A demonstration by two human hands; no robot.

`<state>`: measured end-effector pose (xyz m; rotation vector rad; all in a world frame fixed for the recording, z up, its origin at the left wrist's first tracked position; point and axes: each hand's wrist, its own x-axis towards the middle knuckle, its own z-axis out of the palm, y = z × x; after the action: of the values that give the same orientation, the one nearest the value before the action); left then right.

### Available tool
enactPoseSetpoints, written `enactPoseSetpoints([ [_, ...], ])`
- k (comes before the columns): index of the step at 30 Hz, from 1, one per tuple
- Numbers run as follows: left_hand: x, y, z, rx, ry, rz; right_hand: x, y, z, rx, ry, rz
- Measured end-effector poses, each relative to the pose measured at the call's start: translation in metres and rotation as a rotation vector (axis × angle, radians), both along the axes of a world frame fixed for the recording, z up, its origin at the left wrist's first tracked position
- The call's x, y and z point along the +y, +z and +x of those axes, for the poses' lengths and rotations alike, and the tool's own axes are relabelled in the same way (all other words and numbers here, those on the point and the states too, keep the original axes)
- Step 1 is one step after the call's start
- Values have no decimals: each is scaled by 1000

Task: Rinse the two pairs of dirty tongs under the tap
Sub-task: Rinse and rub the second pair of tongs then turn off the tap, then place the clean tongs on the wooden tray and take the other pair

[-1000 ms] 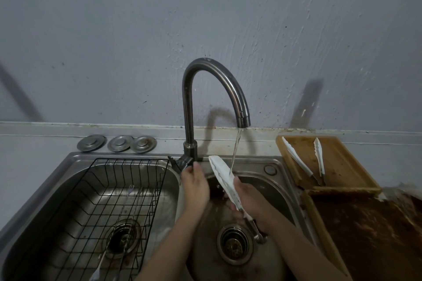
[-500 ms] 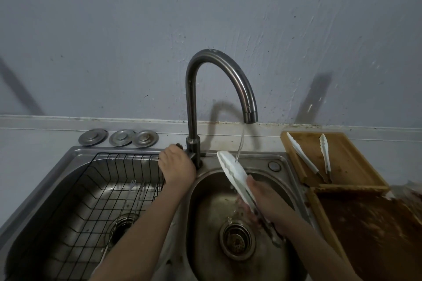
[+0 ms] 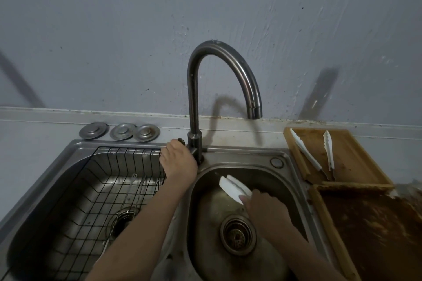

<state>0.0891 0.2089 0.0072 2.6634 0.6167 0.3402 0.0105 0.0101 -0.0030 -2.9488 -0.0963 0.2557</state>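
Observation:
My right hand (image 3: 266, 210) grips a pair of tongs with white tips (image 3: 233, 187), held low inside the right sink bowl (image 3: 290, 187) with the tips pointing up and left. My left hand (image 3: 179, 162) rests over the tap's lever at the base of the curved steel tap (image 3: 228, 57). No water runs from the spout. A second pair of white-tipped tongs (image 3: 307, 151) lies spread open on a wooden tray (image 3: 356, 155) to the right of the sink.
A black wire rack (image 3: 102, 189) fills the left sink bowl, with thin utensils lying in it. Three metal drain lids (image 3: 118, 131) sit on the counter behind it. A stained wooden board (image 3: 376, 228) lies at the front right. The drain strainer (image 3: 237, 236) sits under my right wrist.
The water has stopped running. My left hand went from the tongs to the tap's lever. My right hand lowered the tongs deeper into the bowl.

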Motion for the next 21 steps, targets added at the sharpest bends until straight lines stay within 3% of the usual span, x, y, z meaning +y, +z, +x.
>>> enactPoseSetpoints([
  [2,-1,0,0,5,5,-14,2,0,4,-54,35,-26],
  [7,-3,0,-3,21,13,-38,-5,-11,1,305,101,-34],
  [10,-16,1,-10,29,76,-166,-11,-2,6,248,144,-14],
  [12,-31,1,-22,-66,115,-246,-21,8,12,219,124,11],
  [15,-58,-9,-35,-333,-60,-63,-49,26,25,197,-84,309],
  [17,-76,-11,-34,-458,-209,-56,-75,37,42,124,-168,474],
  [21,-115,-1,-18,-464,-623,-35,-128,50,82,-106,-336,539],
])
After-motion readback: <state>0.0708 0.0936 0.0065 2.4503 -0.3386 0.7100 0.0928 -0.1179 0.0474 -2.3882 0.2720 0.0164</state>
